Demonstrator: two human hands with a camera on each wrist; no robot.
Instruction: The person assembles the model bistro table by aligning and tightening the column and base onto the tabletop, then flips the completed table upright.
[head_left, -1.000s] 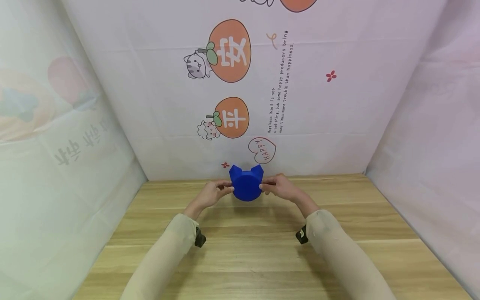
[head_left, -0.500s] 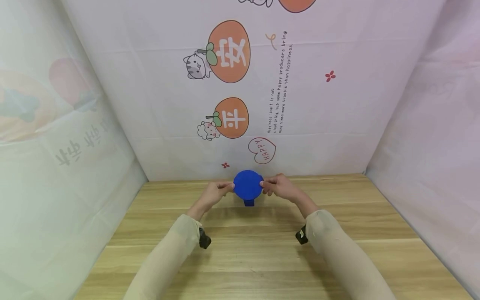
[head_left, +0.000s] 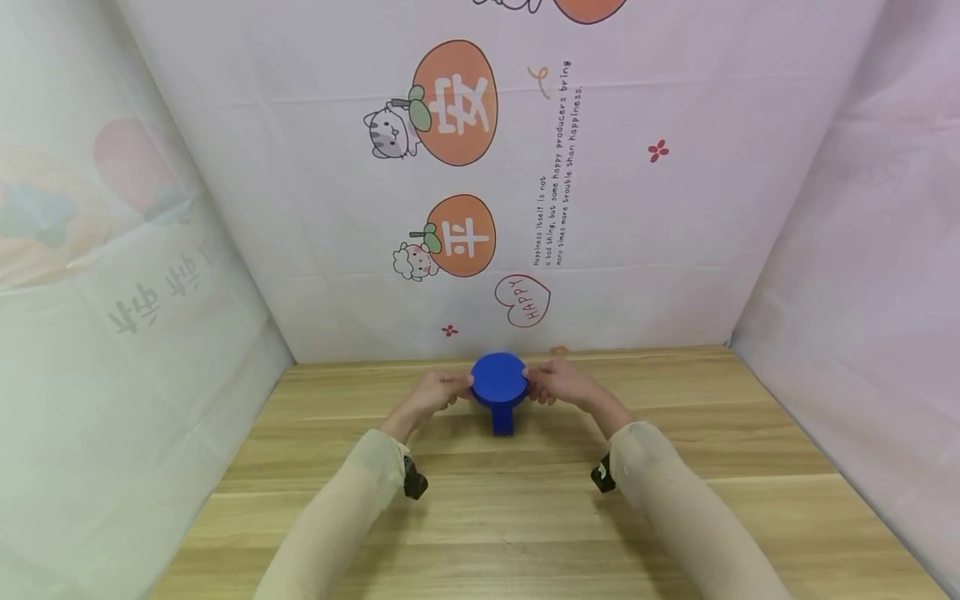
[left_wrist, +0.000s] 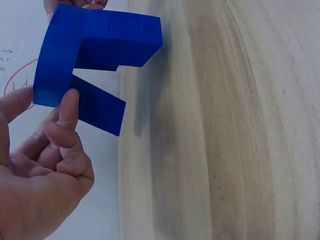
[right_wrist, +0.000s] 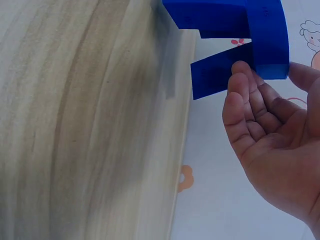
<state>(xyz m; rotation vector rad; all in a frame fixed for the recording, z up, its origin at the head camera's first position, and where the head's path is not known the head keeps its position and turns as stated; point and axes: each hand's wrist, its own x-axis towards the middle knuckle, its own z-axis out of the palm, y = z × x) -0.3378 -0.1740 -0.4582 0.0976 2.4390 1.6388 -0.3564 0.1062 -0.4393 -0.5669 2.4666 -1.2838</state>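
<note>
A small blue stool-like piece (head_left: 498, 379) with a round, thick top and blocky legs is held between both hands at the back middle of the table. Its round top faces up toward the head view, and one leg points down at the front. On its left side, my left hand (head_left: 431, 397) pinches the rim between thumb and fingers. The right hand (head_left: 564, 383) pinches the opposite rim. In the left wrist view, the legs of the blue piece (left_wrist: 120, 37) reach out close over the wood, casting a shadow. The right wrist view shows the right fingers (right_wrist: 242, 100) beneath the rim.
The wooden table (head_left: 480, 517) runs back to a white printed cloth wall (head_left: 622, 275) right behind the hands. Cloth side walls (head_left: 187, 350) stand at left and right. Each wrist wears a black camera (head_left: 415, 478).
Both hands have tilted the blue piece: two legs stuck up behind it a second ago; now its top faces up and a front leg shows below. It has also come slightly lower and nearer.
</note>
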